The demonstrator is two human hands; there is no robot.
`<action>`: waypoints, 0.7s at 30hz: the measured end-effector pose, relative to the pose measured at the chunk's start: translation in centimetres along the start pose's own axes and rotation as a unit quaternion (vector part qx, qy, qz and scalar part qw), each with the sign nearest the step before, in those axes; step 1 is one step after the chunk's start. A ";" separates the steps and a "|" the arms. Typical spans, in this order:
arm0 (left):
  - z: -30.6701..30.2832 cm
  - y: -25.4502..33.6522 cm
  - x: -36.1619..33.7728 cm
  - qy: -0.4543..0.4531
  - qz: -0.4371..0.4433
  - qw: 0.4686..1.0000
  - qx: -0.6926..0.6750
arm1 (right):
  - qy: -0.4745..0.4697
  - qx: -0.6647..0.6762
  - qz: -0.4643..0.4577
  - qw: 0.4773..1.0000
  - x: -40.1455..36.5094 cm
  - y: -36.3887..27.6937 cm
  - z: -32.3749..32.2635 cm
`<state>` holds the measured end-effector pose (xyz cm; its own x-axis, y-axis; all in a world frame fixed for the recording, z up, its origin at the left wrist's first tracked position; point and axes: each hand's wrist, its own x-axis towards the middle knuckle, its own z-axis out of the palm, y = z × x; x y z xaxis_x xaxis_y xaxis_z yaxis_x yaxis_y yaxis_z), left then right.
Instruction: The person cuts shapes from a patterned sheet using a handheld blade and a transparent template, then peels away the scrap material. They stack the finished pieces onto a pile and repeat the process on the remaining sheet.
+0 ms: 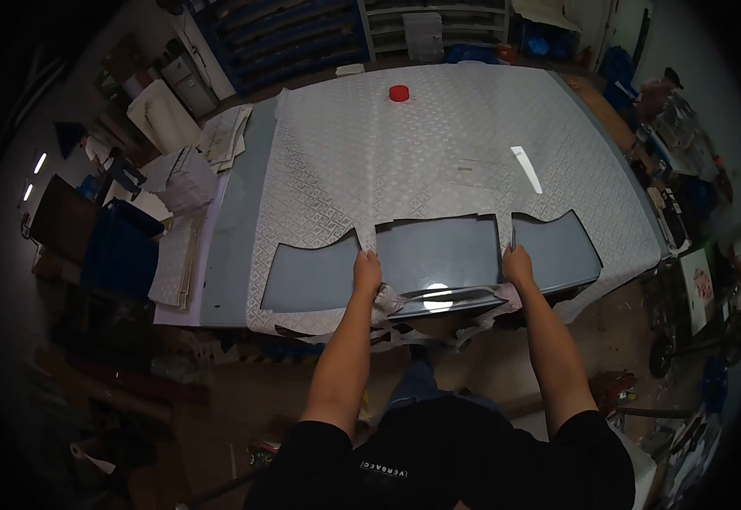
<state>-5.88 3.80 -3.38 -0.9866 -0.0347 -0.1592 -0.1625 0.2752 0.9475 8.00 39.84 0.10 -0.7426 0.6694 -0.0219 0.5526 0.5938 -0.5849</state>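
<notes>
A large pale sheet of patterned fabric (328,161) lies over the table, with three cut-out openings along its near side. My left hand (368,274) is closed around the narrow fabric strip between the left and middle openings. At the strip between the middle and right openings, my right hand (517,267) is closed on a thin, pointed tool (513,237), whose exact kind is too small to make out. Below both hands, loose, crumpled fabric edges hang at the table's front. Grey-blue table surface (438,251) shows through the openings.
A red round object (398,93) sits on the fabric's far part. Stacked white sheets (181,180) stand at the left, beside a blue bin (119,246). Shelves (281,38) line the back. One person (111,161) is at far left, another (655,93) at far right.
</notes>
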 end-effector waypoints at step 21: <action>-3.1 6.0 -0.1 -0.070 0.007 0.995 -0.077 | 0.039 -0.029 -0.064 0.997 1.0 -2.1 -3.3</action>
<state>-6.77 2.44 3.16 -0.9793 0.1046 -0.1732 -0.1599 0.1241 0.9793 7.32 40.77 3.93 -0.7775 0.6184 0.1142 0.4781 0.6993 -0.5314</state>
